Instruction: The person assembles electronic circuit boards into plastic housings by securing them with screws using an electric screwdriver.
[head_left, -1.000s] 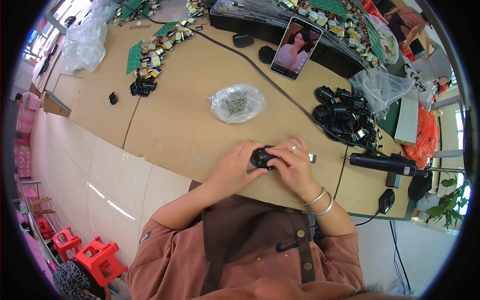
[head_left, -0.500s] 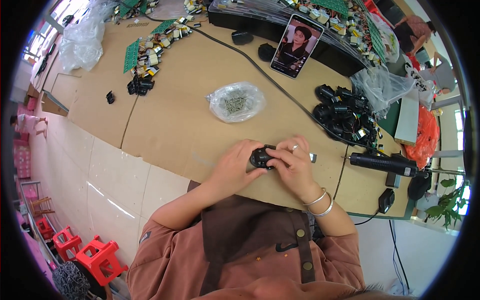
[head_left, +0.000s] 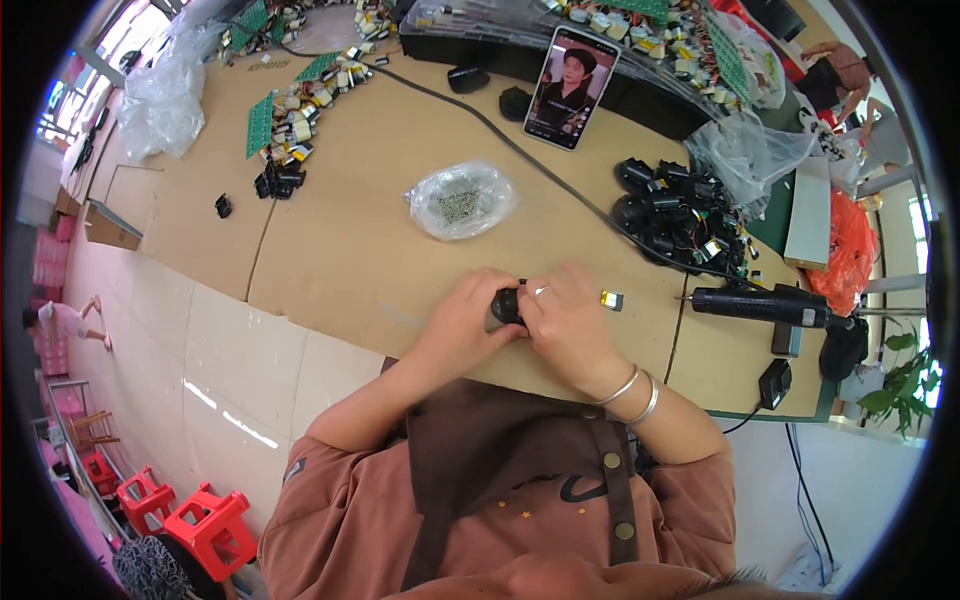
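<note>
Near the table's front edge, my left hand (head_left: 467, 318) is closed round a small black rounded plastic housing (head_left: 506, 306). My right hand (head_left: 568, 328), with a ring and two bangles, presses its fingers on the same housing from the right and covers much of it. Just beyond that hand lies a small silver battery cell (head_left: 612, 300) with a yellow end. Farther up the table, a clear plastic bag (head_left: 484, 222) holds many small metal screws.
At the right lie a black electric screwdriver (head_left: 752, 305) and a heap of black housings with wires (head_left: 665, 225). A phone (head_left: 571, 88) leans on a bin at the back. A black cable (head_left: 545, 165) crosses the cardboard. Green circuit boards with batteries (head_left: 260, 125) lie left.
My right hand has shifted left and now covers more of the housing. The small battery cell beside it shows more fully. The whole view has shifted slightly.
</note>
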